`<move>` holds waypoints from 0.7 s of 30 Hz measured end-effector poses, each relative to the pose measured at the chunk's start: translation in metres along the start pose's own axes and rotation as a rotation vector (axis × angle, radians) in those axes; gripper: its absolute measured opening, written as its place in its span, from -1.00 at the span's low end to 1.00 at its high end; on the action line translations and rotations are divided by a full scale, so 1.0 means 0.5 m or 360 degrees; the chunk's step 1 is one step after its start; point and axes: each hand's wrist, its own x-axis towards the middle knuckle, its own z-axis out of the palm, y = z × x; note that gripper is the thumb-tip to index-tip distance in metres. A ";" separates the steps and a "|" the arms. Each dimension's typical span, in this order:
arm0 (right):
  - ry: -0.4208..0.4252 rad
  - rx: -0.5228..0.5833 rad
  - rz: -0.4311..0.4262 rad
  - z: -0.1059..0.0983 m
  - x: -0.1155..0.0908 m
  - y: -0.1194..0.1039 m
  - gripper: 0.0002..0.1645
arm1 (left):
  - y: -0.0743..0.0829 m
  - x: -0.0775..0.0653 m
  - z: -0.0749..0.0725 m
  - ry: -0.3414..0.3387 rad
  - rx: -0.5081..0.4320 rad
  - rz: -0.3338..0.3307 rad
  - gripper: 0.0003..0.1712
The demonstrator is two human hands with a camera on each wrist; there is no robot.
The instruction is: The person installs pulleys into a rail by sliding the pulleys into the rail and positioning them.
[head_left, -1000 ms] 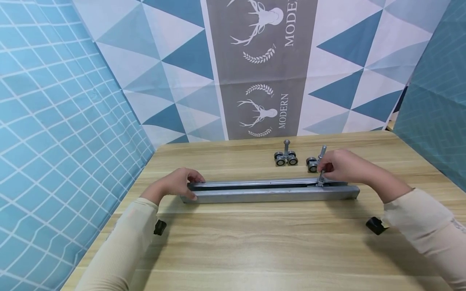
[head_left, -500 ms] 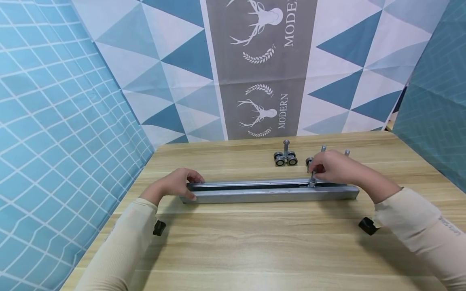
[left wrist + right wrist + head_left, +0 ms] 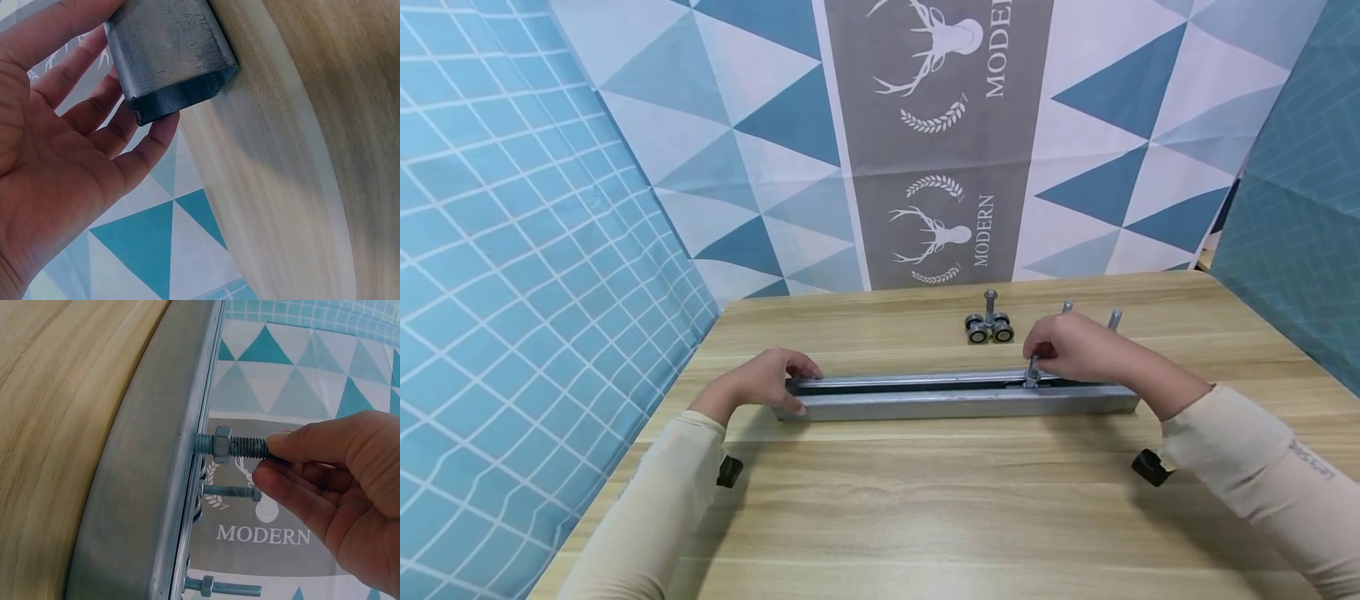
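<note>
The steel bolt (image 3: 247,448) stands up out of the slot of the metal rail (image 3: 887,408), between two and three o'clock of the rail's middle in the head view. The right hand (image 3: 1075,346) pinches its threaded end between thumb and fingers, above the nut (image 3: 222,445). The bolt looks stiff and fairly light, its thread giving good purchase; that upper shank seems the best place to hold it.

The rail lies lengthwise on the worktop (image 3: 925,500), slot upward. At nine o'clock the left hand (image 3: 763,379) grips its end, thumb on the near wall, fingers round the far side. It is probably heavier, rigid, smooth and a little slippery, so best held across both walls, as here.

At one o'clock, beyond the rail, a roller trolley (image 3: 988,327) rests on its wheels, bolt upright. Towards two o'clock, two bolt tips (image 3: 1115,318) show past the right hand, which covers whatever carries them.

The held bolt's lower end is sunk in the slot; it may carry wheels like the trolley's, but the view is too poor to tell. Both sleeves (image 3: 647,517) run out of view.
</note>
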 end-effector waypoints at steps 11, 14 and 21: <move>-0.0024 0.0005 -0.0033 0.009 0.017 -0.013 -0.80 | 0.000 0.000 0.002 -0.0003 0.0010 -0.0015 -0.41; -0.0026 -0.0003 -0.0057 0.013 0.022 -0.015 -0.80 | 0.000 -0.001 0.003 -0.0002 0.0006 -0.0009 -0.41; -0.0024 -0.0044 -0.0087 0.018 0.034 -0.019 -0.81 | 0.002 -0.002 0.001 0.0005 -0.0008 0.0007 -0.41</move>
